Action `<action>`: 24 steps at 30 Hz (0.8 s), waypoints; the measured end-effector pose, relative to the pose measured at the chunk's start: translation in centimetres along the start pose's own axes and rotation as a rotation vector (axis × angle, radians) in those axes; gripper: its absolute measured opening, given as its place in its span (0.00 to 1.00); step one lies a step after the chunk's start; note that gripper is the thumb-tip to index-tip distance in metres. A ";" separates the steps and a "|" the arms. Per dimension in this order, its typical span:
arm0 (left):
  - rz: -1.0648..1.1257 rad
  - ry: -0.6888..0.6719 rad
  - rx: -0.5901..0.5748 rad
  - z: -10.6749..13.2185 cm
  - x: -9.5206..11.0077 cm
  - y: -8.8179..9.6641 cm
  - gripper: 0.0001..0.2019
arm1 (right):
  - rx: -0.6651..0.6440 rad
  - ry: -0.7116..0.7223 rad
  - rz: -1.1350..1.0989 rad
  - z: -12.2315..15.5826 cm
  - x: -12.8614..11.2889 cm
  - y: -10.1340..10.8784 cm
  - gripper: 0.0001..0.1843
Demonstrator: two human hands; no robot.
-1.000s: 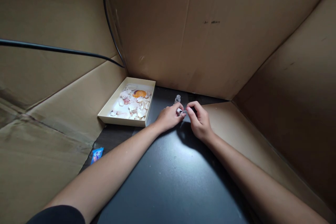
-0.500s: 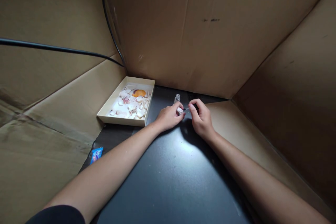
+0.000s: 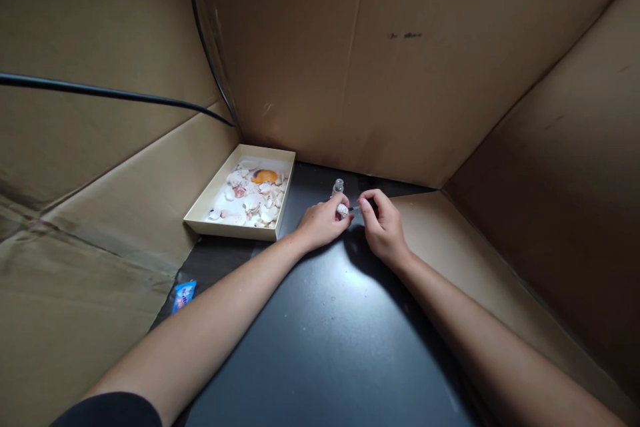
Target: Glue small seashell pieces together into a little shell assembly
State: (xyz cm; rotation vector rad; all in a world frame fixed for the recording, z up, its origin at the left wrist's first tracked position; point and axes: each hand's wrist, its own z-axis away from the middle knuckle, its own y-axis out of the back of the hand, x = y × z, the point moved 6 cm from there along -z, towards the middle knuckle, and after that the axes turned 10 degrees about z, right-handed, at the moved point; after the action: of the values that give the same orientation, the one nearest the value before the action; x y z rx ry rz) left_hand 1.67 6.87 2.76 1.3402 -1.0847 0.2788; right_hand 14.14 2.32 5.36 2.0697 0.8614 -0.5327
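My left hand (image 3: 323, 223) is closed on a small white seashell (image 3: 343, 211), holding it between thumb and fingers above the dark tabletop. A thin brush (image 3: 355, 208) with a dark tip is pinched in the fingers of my right hand (image 3: 381, 223). Its tip points left and meets or nearly meets the shell; whether they touch I cannot tell. Just behind my left fingers stands a small clear bottle (image 3: 339, 185) with its neck showing and its lower part hidden. What the bottle contains is too small to make out.
A shallow cream box (image 3: 235, 232) of seashells, one of them orange, sits left of my hands. A blue wrapped packet (image 3: 184, 295) lies by my left forearm. Cardboard walls (image 3: 320, 67) surround the dark table (image 3: 310, 347). Black cables (image 3: 115, 94) cross the upper left.
My hands, the shell and the brush stay almost in place. The camera view has shifted very slightly.
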 end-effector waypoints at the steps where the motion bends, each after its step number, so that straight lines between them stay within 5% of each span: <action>1: 0.001 0.000 0.000 0.0 0.0 0.0 0.12 | 0.015 -0.006 -0.001 0.0 0.1 0.1 0.09; 24: -0.053 0.003 -0.031 0.0 0.0 -0.2 0.13 | -0.026 0.050 -0.011 0.0 -0.6 -0.1 0.09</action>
State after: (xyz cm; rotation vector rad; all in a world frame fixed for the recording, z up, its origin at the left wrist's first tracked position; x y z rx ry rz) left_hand 1.82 6.81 2.58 1.3385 -1.0451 0.2244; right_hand 13.67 2.15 5.67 2.0628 0.9052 -0.4753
